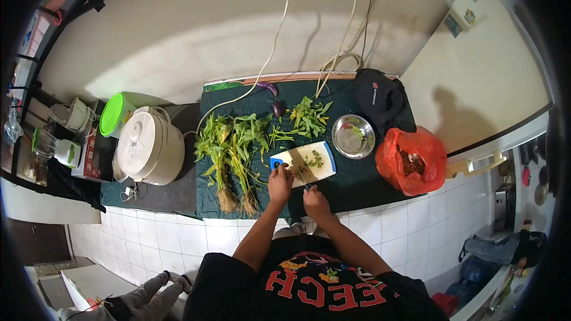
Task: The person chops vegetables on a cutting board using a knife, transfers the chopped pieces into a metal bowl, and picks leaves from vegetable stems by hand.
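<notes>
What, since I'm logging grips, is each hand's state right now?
Left hand: fingers at the cutting board; whether it grips anything cannot be told.
Right hand: closed, holding the knife.

Legible text: one item, large red capitals on the black shirt (321, 260), upside down in the head view, read as "EECH", with what appears to be an "L" ahead of them, partly lost in a fold. Dark cap (376, 98) on the tabletop (357, 196): a line of small white lettering beside a red mark, too small to read. Red carton (90, 157) at left: pale print, illegible.
</notes>
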Motion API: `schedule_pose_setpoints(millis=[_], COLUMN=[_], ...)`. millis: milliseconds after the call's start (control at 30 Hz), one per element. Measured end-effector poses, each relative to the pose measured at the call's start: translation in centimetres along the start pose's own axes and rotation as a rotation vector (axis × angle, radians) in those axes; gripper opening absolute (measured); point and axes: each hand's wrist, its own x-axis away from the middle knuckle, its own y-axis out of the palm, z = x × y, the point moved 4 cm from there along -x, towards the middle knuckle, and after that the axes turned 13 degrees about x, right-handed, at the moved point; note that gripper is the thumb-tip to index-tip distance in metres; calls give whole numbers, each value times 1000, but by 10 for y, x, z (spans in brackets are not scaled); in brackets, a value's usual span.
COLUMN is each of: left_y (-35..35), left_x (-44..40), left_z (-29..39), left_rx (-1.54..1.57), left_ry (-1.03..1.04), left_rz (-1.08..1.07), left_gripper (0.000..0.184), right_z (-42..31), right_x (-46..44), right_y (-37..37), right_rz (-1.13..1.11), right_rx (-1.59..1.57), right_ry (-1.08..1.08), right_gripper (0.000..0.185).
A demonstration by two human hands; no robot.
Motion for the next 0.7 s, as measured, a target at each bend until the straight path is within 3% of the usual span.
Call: schedule_pose_setpoints(millis=[167, 333, 533, 700], left_y=[3, 6, 10, 9], left_x=[0, 3, 3, 3], left_z=[1, -2, -7, -8], left_rx=[-57, 45, -22, -9], left_ry=[-97, -96, -194, -142], left_rz=[5, 51, 63, 71], left_gripper=[46, 53, 48, 45], right_z=[-19, -3, -7, -2], right_x=[-9, -8, -20, -6], right_y=[-24, 1, -4, 8], right_rz=[13, 54, 74, 125], right_rx=[110, 62, 139, 124], right_ry=[-122, -75, -120, -92], right_gripper=[36, 36, 35, 35])
